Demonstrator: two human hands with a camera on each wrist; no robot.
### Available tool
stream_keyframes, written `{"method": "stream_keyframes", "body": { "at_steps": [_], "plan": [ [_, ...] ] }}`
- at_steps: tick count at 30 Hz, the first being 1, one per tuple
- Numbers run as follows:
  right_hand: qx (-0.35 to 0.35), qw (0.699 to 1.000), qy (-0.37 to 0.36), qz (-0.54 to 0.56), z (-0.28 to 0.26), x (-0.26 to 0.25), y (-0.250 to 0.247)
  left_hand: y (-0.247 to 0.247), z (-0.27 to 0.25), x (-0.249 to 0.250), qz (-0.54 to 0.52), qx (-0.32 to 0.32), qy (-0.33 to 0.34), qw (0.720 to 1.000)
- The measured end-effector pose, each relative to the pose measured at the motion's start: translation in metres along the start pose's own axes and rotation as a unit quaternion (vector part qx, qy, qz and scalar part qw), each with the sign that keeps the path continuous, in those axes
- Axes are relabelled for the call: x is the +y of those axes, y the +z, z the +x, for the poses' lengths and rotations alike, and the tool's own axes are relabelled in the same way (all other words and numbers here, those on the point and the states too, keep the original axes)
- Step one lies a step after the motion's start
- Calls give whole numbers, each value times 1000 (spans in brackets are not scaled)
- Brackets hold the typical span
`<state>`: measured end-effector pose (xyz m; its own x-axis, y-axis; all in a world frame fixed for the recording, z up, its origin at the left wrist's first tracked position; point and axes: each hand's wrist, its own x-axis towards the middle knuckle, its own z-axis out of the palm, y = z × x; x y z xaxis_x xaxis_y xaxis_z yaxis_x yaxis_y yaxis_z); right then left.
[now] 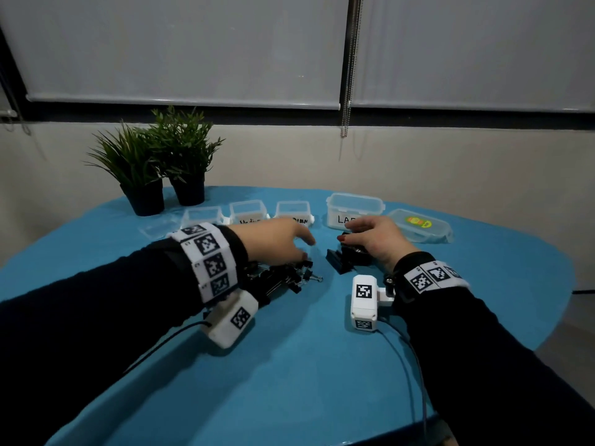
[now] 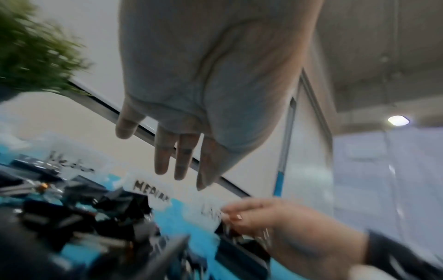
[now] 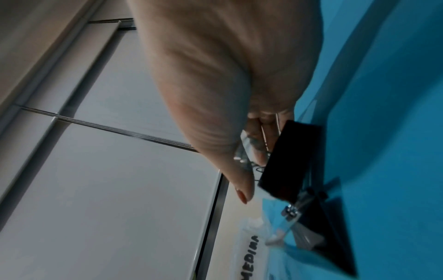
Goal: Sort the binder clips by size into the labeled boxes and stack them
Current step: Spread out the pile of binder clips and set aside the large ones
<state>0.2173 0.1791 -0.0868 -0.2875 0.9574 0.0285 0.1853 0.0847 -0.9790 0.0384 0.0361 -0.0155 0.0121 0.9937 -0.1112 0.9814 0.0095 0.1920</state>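
A pile of small black binder clips lies on the blue table. My left hand hovers just above the pile, and the left wrist view shows its fingers straight and holding nothing. My right hand grips a large black binder clip, fingers curled on its wire handles. A second large clip lies on the table beside it. Behind stand three small clear boxes, two of them labeled medium, and a bigger box marked LARGE.
Two potted plants stand at the back left. A clear lid with a sticker lies right of the large box, and another small lid lies at the left. Wrist camera cables trail over the near table.
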Motion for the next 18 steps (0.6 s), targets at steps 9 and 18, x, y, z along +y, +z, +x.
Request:
{"method": "stream_keyframes", "body": {
  "at_steps": [9, 18],
  "plan": [
    [102, 986, -135, 8, -17, -32, 20, -22, -11, -82, -228, 190, -226, 928],
    [-216, 964, -122, -94, -48, -64, 78, -2, -19, -113, -164, 105, -285, 938]
  ]
}}
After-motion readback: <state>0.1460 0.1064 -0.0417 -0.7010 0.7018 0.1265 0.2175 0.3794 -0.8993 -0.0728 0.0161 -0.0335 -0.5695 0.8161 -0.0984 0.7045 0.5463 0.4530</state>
